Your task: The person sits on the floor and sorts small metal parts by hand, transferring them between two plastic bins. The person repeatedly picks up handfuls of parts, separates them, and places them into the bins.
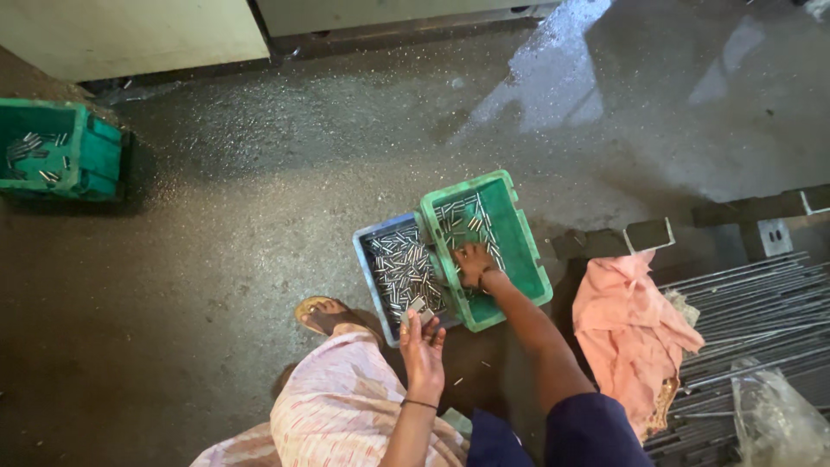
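Observation:
A blue crate (367,259) and a green crate (519,238) stand side by side on the floor, both holding several short shiny metal pins (399,268). My left hand (424,346) hovers palm up over the near corner of the blue crate and pinches a couple of pins (418,308) at its fingertips. My right hand (474,264) reaches into the green crate, fingers curled down into the pins near the wall it shares with the blue crate.
My sandalled foot (322,315) and striped-cloth knee (346,406) sit left of the crates. A second green crate (86,156) with pins stands far left. A pink rag (635,329), long steel rods (752,303) and a plastic bag (778,419) lie on the right.

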Motion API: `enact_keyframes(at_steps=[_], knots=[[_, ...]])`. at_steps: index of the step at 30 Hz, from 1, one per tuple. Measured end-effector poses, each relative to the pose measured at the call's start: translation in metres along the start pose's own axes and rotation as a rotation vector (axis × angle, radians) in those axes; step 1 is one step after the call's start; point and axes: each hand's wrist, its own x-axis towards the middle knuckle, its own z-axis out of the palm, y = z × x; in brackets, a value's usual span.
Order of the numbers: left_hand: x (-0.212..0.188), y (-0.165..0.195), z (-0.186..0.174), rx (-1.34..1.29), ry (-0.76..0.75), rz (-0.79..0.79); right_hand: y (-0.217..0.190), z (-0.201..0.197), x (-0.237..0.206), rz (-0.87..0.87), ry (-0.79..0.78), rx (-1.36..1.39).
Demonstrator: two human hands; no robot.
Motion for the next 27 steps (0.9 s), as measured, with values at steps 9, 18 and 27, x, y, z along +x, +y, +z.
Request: enact_keyframes(at_steps=[9, 18, 27], knots=[[-0.004, -0.01, 0.012, -0.013, -0.071, -0.018, -0.024, -0.004, 0.005, 0.362, -0.103, 0.289], [-0.01, -0.002, 0.022, -0.041, -0.062, -0.026, -0.021, -0.015, 0.012, 0.407, -0.071, 0.518], [-0.016, -0.004, 0.02, -0.054, -0.074, -0.042, -0.025, -0.004, 0.015, 0.495, 0.085, 0.433]])
